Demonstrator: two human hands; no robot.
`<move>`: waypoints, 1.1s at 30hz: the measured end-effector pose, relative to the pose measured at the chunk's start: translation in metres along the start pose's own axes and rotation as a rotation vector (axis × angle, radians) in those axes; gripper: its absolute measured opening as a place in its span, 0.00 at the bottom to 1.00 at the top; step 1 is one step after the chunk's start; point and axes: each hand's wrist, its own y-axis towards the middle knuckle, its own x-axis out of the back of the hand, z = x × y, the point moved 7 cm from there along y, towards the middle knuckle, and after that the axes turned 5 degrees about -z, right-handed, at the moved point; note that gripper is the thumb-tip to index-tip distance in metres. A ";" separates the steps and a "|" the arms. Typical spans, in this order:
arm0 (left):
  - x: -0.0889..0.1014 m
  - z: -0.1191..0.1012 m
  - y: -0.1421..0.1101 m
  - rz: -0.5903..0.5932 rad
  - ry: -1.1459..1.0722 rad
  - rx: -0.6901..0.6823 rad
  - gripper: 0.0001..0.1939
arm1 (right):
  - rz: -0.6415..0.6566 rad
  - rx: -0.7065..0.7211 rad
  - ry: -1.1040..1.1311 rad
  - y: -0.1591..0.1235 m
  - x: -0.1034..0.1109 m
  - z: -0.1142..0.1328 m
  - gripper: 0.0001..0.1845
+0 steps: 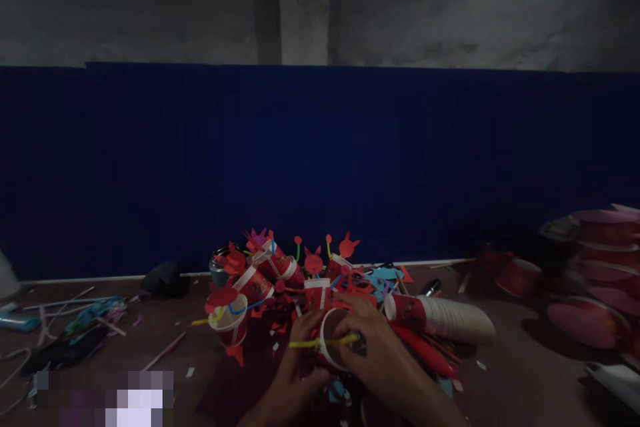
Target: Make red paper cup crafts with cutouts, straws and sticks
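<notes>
Between my hands a red paper cup (324, 332) is tilted so that its open mouth with a white rim faces me. My left hand (299, 359) is closed around the cup's left side. A yellow drinking straw (304, 345) runs across the mouth and sticks out to the left. My right hand (374, 341) is at the right rim, its fingers reaching into the mouth and closed on the straw's right end. Just behind stand several red cups with paper cut-outs, among them a cup (233, 320) with yellow and blue straws at the left.
Right of my hands lies a stack of nested paper cups (453, 319), beside a long red object (425, 350). A black marker (431, 288) lies behind it. More red cups (607, 267) are piled far right. Straws and scraps (95, 317) litter the left. A blue panel (320, 167) stands behind.
</notes>
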 end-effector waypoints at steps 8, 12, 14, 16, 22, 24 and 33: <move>0.016 0.001 -0.001 -0.197 0.086 -0.098 0.16 | 0.017 0.065 0.032 -0.001 -0.002 0.008 0.06; 0.018 0.002 -0.004 -0.294 0.002 -0.085 0.15 | -0.015 0.025 0.082 -0.002 -0.003 0.000 0.10; 0.018 0.002 -0.004 -0.314 -0.011 -0.071 0.15 | -0.011 0.009 0.124 -0.002 -0.005 -0.005 0.11; 0.018 0.002 -0.003 -0.317 -0.012 -0.043 0.15 | -0.005 0.013 0.159 -0.001 -0.007 -0.008 0.09; 0.017 0.002 0.002 -0.300 -0.102 0.049 0.15 | 0.015 0.048 0.240 0.005 -0.011 -0.003 0.09; 0.007 0.000 0.005 -0.213 -0.194 0.065 0.18 | 0.022 0.024 0.273 0.007 -0.012 -0.003 0.09; -0.010 0.025 0.006 -0.067 -0.296 0.125 0.31 | 0.014 -0.058 0.253 0.012 -0.007 -0.024 0.17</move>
